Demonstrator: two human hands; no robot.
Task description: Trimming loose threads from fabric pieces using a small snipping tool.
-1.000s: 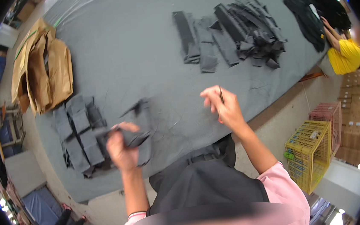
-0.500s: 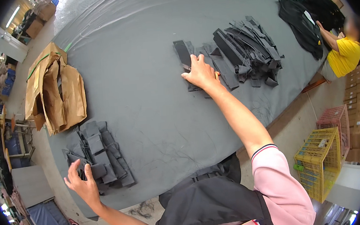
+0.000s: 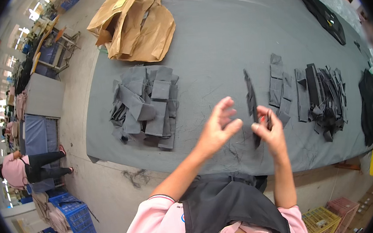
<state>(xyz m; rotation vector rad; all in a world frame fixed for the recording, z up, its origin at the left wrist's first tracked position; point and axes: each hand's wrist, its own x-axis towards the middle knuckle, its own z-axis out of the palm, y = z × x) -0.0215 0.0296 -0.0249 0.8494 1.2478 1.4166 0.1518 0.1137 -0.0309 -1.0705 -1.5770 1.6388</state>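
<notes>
My right hand [image 3: 273, 134] pinches a dark grey fabric strip [image 3: 250, 95] that stands edge-on over the table. A small tool with an orange-red part [image 3: 263, 119] is tucked in the same hand; its kind is mostly hidden by the fingers. Left of the strip, my left hand [image 3: 220, 127] is open and slightly blurred, fingers apart, touching nothing. Some flat grey strips [image 3: 276, 79] lie just beyond my right hand. Further right is a thick heap of dark strips [image 3: 327, 97]. A loose stack of grey fabric pieces [image 3: 160, 90] lies to the left.
The table [image 3: 206, 39] has a grey cover scattered with loose threads. A crumpled brown paper bag [image 3: 143, 29] stands at its far left. Black garments [image 3: 322, 16] lie at the far right. Another person [image 3: 16, 171] is on the floor side at left, near a blue crate [image 3: 75, 219].
My view has swung left. My right hand has lifted a strip from the right-hand group and brought it toward the middle. My left hand has left the left stack and come near it.
</notes>
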